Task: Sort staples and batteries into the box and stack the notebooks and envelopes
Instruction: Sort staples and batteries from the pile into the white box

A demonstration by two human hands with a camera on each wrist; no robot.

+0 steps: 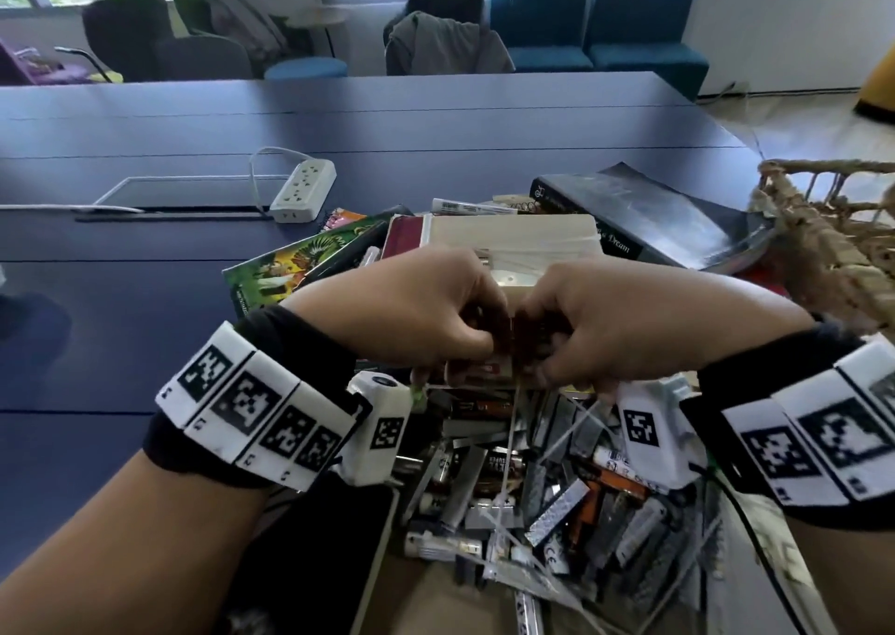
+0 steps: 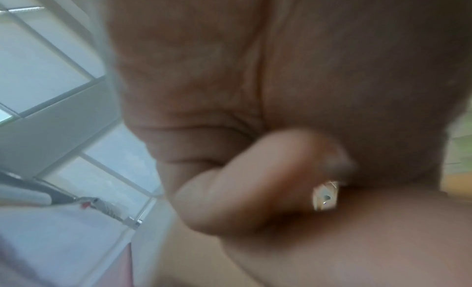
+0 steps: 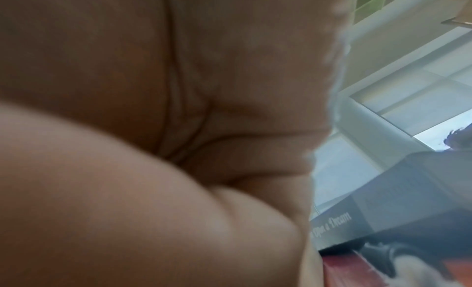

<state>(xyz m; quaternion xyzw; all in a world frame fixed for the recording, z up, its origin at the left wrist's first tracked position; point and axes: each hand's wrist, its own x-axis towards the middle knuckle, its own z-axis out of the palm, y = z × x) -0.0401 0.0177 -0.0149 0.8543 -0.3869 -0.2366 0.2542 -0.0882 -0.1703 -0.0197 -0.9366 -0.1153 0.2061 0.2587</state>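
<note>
Head view: left hand (image 1: 411,310) and right hand (image 1: 624,324) meet knuckle to knuckle above the box (image 1: 387,581). Both have fingers curled inward, pinching one small dark object (image 1: 513,339) between them; its identity is not resolvable. A thin pale strand (image 1: 511,436) hangs from the hands down into the box.

Box contents: loose batteries (image 1: 489,465) (black, orange, white casings) mixed with silver-grey staple strips (image 1: 557,513), piled without order. Battery print too small to read.

Beyond the hands, on the blue table (image 1: 145,295): a heap of notebooks (image 1: 300,256), one with a green illustrated cover, one spiral-bound. A dark book (image 1: 654,213) lies right of the heap; spine word "Dream" legible; right wrist view gives "Upon a Dream".

Wrist views: mostly blurred palm skin.
</note>
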